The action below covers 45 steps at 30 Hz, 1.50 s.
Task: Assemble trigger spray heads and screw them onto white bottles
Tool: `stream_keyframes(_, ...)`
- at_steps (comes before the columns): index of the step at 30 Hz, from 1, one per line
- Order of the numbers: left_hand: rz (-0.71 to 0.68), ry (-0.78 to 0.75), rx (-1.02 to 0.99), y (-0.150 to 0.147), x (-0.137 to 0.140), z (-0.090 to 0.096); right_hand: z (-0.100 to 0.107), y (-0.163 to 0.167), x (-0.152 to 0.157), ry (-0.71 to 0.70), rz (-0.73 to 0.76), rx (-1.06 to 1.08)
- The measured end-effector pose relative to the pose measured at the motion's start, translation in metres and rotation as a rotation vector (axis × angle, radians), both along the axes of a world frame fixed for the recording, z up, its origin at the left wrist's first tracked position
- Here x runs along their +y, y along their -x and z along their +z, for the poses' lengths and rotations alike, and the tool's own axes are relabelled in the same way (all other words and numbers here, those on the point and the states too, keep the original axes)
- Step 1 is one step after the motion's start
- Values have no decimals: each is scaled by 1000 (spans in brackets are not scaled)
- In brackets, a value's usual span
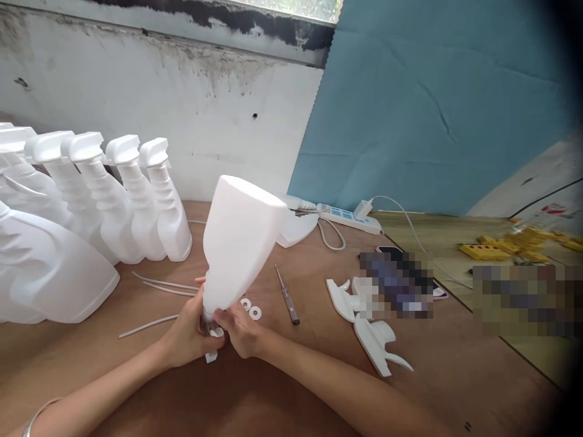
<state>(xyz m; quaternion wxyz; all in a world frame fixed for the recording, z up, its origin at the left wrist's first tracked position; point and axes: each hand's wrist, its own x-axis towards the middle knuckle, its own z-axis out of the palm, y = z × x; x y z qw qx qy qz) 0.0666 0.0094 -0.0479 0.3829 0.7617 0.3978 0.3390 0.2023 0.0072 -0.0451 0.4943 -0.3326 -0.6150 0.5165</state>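
Note:
A white spray bottle (241, 237) is held upside down over the table, tilted with its base up and to the right. My left hand (190, 332) is closed around the spray head (212, 353) at the lower end, which shows only in part between the fingers. Closed on the bottle's neck is my right hand (239, 328), its thumb pressed near the join. Two white ring washers (255, 312) lie just behind the right hand. Thin white dip tubes (148, 326) rest on the table to the left of my left hand.
Several white spray bottles (173, 224) stand in a row at left; another bottle (59, 267) leans nearer. A screwdriver (288, 297) lies right of the washers. Loose spray heads (376, 346) are further right, before a blurred phone. A power strip (350, 218) runs along the wall.

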Motion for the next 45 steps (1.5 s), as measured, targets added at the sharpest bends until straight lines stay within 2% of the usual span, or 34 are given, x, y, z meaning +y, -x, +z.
stream_keyframes(3, -10, -43, 31, 2, 0, -2, 6, -3, -5, -153, 150, -113)
stream_keyframes(6, 4, -104, 49, 3, 0, -3, 8, -4, -6, -183, 165, -155)
stream_keyframes(9, 32, -77, 60, 4, 0, -3, 3, -3, -1, -132, 152, -100)
stream_keyframes(13, 13, 25, 65, 4, 0, -3, -3, -2, 3, 62, 152, 62)
stream_keyframes(15, -13, 40, 71, 3, 0, -2, -1, -3, 3, 102, 134, 105)
stream_keyframes(18, -45, 23, 96, 2, -2, -2, 4, -5, 2, 56, 97, 69)
stream_keyframes(22, -55, -107, 118, 0, -4, -2, 9, -8, 1, -29, 95, -32)
stream_keyframes(25, -69, -141, 115, -1, -5, 1, 9, -8, 1, -15, 100, -51)
stream_keyframes(29, -58, -75, 104, -2, -4, 6, 7, -6, 2, 9, 93, -64)
stream_keyframes(37, -25, 85, 71, -4, -1, 8, 5, -4, 4, -30, 142, 1)
stream_keyframes(42, -85, 141, 27, -2, 0, 10, 5, -8, 0, -54, 154, 101)
stream_keyframes(45, -66, 133, 28, -1, 0, 8, 1, -11, -1, -36, 148, 115)
